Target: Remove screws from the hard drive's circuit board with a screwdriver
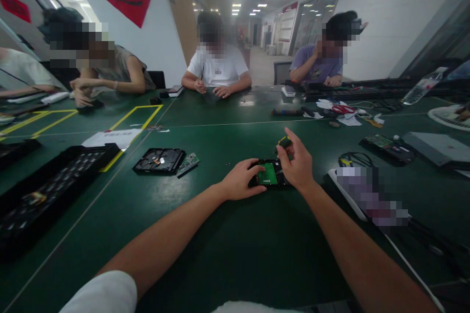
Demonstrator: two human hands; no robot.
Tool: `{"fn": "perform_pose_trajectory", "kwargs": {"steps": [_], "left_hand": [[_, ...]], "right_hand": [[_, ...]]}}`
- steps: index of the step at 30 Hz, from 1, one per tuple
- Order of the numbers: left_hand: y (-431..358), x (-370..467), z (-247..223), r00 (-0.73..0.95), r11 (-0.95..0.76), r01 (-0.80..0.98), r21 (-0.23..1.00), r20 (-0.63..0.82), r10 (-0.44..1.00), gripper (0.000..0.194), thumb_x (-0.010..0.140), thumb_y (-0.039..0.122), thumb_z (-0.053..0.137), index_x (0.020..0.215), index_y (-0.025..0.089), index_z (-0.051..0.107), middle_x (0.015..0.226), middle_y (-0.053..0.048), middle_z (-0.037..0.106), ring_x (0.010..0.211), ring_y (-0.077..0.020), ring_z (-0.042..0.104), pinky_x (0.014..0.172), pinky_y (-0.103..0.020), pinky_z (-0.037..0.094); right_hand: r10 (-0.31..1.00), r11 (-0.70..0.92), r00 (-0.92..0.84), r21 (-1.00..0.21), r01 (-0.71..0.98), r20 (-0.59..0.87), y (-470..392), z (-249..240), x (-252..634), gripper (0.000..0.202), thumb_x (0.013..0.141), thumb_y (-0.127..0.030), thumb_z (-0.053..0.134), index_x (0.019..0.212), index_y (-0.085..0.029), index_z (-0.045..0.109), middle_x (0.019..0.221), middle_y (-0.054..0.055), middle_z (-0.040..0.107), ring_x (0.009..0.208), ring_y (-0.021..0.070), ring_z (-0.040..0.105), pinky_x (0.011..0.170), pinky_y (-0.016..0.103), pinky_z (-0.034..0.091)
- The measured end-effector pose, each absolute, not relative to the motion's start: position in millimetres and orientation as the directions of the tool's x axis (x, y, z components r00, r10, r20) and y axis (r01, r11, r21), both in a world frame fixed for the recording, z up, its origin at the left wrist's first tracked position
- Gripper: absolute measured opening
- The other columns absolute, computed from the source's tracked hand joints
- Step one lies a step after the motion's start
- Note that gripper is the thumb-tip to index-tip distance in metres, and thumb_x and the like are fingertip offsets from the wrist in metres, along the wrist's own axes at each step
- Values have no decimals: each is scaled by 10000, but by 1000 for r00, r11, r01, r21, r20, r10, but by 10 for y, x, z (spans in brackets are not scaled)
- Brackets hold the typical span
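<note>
A hard drive (pixel 282 176) lies on the green table in front of me, its green circuit board (pixel 267 174) facing up. My left hand (pixel 240 179) grips it from the left, the thumb along the near edge and the fingers over the far edge and board. Above its right side, my right hand (pixel 296 162) pinches a short dark tool with yellow on it, which looks like a screwdriver (pixel 283 143). The tool's tip is hidden by the hand. To the left sit another hard drive (pixel 159 161) and a loose circuit board (pixel 188 164).
A long black tray (pixel 55 190) stands at the left. On the right are a phone (pixel 367 195) on a white object, a cable (pixel 354 159), a drive with an exposed board (pixel 387 149) and a grey box (pixel 438 149). Several people sit across the table (pixel 220 132).
</note>
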State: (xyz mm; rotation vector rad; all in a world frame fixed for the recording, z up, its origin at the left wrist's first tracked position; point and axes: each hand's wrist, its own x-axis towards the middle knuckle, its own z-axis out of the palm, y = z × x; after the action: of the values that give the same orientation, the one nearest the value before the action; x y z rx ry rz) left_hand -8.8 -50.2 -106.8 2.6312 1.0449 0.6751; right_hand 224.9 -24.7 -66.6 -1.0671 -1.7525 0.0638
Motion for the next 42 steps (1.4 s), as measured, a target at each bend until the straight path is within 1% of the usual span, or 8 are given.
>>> {"fn": "perform_pose_trajectory", "kwargs": {"steps": [8, 17, 24, 29, 32, 36, 39, 42], "left_hand": [[-528, -80, -1033, 645, -711, 605, 359, 302, 702, 701, 905, 662, 651, 1415, 197, 526, 1553, -216, 463, 1492, -374, 424, 1177, -564, 416], [-531, -45, -1031, 631, -702, 616, 358, 310, 712, 655, 902, 615, 680, 1397, 211, 535, 1543, -200, 485, 1469, -362, 455, 1181, -567, 409], [-577, -27, -966, 621, -675, 650, 349, 269, 737, 631, 908, 570, 683, 1405, 207, 543, 1582, -194, 449, 1472, -361, 451, 1192, -552, 403], [-704, 81, -974, 532, -579, 722, 378, 230, 815, 613, 895, 506, 701, 1413, 221, 537, 1665, -185, 322, 1538, -380, 358, 1203, -553, 393], [-854, 219, -1033, 366, -438, 788, 432, 243, 898, 654, 894, 487, 695, 1450, 213, 486, 1671, -191, 291, 1541, -387, 354, 1199, -556, 402], [-1024, 400, -1101, 180, -276, 838, 470, 240, 954, 753, 896, 560, 675, 1492, 180, 416, 1660, -211, 294, 1518, -410, 380, 1205, -573, 394], [-1037, 458, -1120, 190, -289, 844, 451, 252, 949, 796, 870, 565, 705, 1485, 162, 400, 1643, -219, 310, 1507, -412, 387, 1208, -564, 392], [-979, 455, -1137, 196, -310, 833, 458, 280, 940, 757, 861, 538, 727, 1452, 192, 403, 1601, -199, 361, 1448, -394, 464, 1172, -561, 436]], "right_hand": [[626, 577, 28, -487, 656, 779, -247, -662, 2245, 536, 982, -466, 644, 1460, -258, 519, 1138, 88, 714, 755, 219, 666, 802, 448, 603], [624, 580, 31, -490, 651, 781, -222, -682, 2259, 532, 995, -462, 627, 1470, -253, 511, 1211, 107, 693, 811, 218, 660, 802, 430, 593], [668, 497, 191, -622, 605, 719, -130, -703, 2352, 563, 984, -538, 603, 1453, -234, 528, 1143, 102, 687, 818, 229, 645, 834, 447, 568], [773, 371, 350, -824, 428, 530, 32, -911, 2482, 639, 955, -608, 604, 1456, -222, 513, 1029, 76, 702, 835, 255, 680, 853, 456, 561], [823, 308, 383, -896, 319, 420, 157, -1075, 2550, 647, 927, -643, 624, 1417, -229, 540, 1037, 72, 698, 834, 257, 688, 860, 468, 574], [865, 295, 374, -942, 162, 335, 287, -1235, 2600, 645, 868, -655, 689, 1348, -236, 589, 1115, 76, 692, 974, 270, 693, 915, 470, 585], [896, 273, 369, -962, -19, 247, 337, -1300, 2620, 604, 826, -633, 745, 1284, -259, 622, 1157, 55, 686, 1064, 261, 686, 952, 451, 589], [924, 244, 333, -959, -141, 186, 352, -1318, 2632, 543, 810, -621, 769, 1209, -278, 634, 1124, 16, 675, 1004, 221, 711, 915, 415, 613]]}}
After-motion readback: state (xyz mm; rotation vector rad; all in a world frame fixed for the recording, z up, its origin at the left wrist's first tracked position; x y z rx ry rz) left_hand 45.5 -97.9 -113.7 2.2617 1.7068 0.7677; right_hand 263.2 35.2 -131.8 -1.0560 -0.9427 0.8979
